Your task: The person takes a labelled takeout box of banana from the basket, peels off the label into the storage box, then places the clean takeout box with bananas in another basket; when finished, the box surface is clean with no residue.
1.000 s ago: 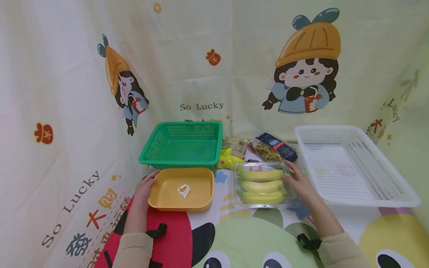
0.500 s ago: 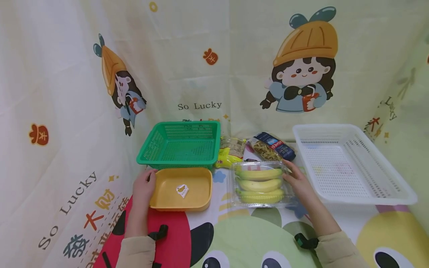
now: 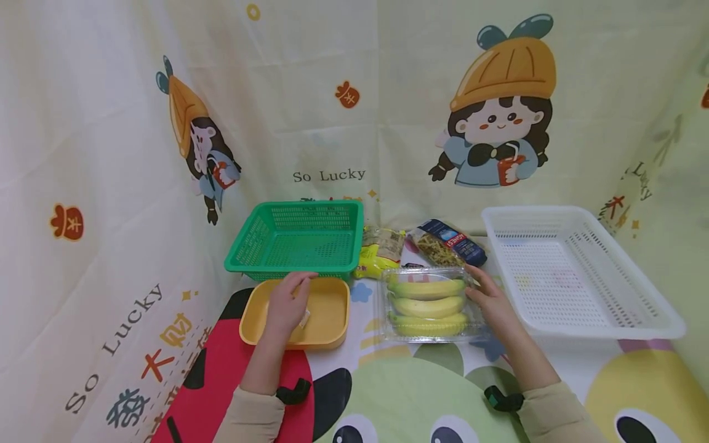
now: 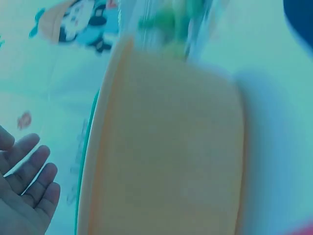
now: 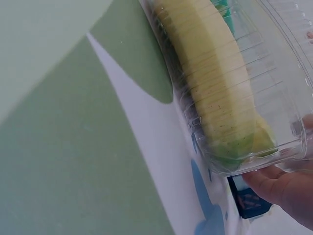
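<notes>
My left hand (image 3: 287,305) is over the yellow plastic tub (image 3: 325,311), its fingers loosely bent and holding nothing. A small white sticker (image 3: 305,318) with a banana picture lies in the tub, partly hidden behind the hand. In the left wrist view the fingers (image 4: 36,183) are spread apart beside the tub wall. My right hand (image 3: 495,301) grips the right end of a clear lidded box (image 3: 390,337), which holds several yellow bananas (image 3: 429,306) with greenish tips. The right wrist view shows a digit (image 5: 274,188) against the box's end.
A green mesh basket (image 3: 293,271) stands right behind the tub. A yellow snack bag (image 3: 379,253) and a blue-topped pasta bag (image 3: 451,242) lie behind the banana box. At the right is a white mesh basket (image 3: 609,335). Printed cloth (image 3: 404,381) covers the table and walls.
The left hand has let go of the yellow tub's left rim and moved right, over the tub. The tub has shifted slightly left. The right hand stays at the banana box.
</notes>
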`<move>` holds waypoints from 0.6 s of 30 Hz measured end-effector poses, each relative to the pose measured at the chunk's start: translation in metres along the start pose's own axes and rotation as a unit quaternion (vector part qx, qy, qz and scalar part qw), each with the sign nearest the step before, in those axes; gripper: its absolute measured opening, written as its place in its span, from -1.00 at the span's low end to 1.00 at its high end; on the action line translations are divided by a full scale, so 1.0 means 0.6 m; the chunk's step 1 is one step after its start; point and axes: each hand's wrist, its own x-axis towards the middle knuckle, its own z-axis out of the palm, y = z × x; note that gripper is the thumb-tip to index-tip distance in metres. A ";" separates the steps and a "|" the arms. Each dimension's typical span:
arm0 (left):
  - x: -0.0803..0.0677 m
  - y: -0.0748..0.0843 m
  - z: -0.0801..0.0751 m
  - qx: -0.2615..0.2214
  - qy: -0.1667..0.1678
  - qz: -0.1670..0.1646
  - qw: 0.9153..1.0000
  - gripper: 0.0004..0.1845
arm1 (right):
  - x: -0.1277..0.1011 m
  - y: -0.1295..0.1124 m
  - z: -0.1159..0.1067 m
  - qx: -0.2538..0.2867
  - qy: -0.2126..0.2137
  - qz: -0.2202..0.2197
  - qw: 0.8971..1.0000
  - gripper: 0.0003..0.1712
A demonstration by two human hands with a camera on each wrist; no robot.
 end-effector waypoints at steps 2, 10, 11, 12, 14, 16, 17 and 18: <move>0.000 0.014 0.022 -0.020 -0.018 -0.004 1.000 -0.73 | -0.001 -0.001 0.001 0.003 0.003 0.000 1.000 -0.32; -0.017 0.070 0.107 -0.087 -0.120 -0.028 0.989 -0.57 | -0.002 -0.007 0.002 0.018 0.008 0.004 1.000 -0.30; -0.020 0.077 0.115 -0.094 -0.131 -0.031 0.986 -0.55 | -0.002 -0.008 0.003 0.019 0.009 0.003 1.000 -0.30; -0.024 0.083 0.124 -0.101 -0.141 -0.041 0.984 -0.53 | -0.002 -0.008 0.004 0.019 0.008 0.003 1.000 -0.30; -0.030 0.094 0.141 -0.116 -0.156 -0.052 0.980 -0.48 | -0.001 -0.007 0.005 0.017 0.008 0.005 1.000 -0.31; -0.037 0.102 0.158 -0.125 -0.162 -0.068 0.977 -0.44 | -0.001 -0.007 0.006 0.013 0.010 0.007 1.000 -0.31; -0.039 0.104 0.167 -0.133 -0.160 -0.073 0.975 -0.42 | -0.002 -0.007 0.006 0.010 0.011 0.009 1.000 -0.31; -0.041 0.105 0.177 -0.141 -0.156 -0.078 0.974 -0.40 | -0.002 -0.007 0.006 0.007 0.012 0.011 1.000 -0.32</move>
